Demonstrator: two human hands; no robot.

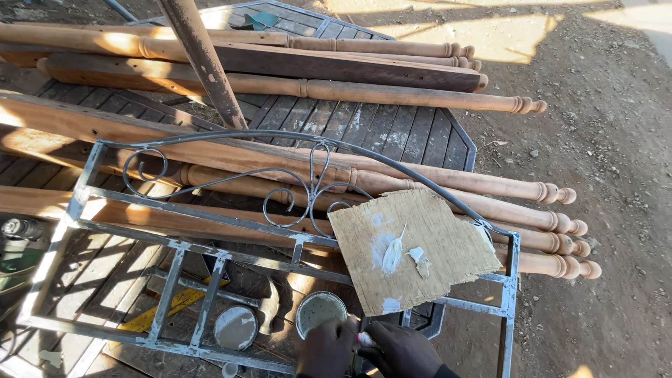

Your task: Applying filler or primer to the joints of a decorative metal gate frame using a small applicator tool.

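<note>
At the bottom edge my left hand curls over the near rim of a small open tin of pale grey-white filler. Close beside it, my right hand pinches a small pale pinkish thing between the two hands; what it is I cannot tell. Just beyond lies a ragged piece of fibreboard smeared with white filler, resting on a grey metal frame with scrollwork.
The tin's round lid lies to its left under the frame. Long turned wooden posts lie across a dark slatted table. A rusty pole leans in at the top. Bare dirt ground lies on the right.
</note>
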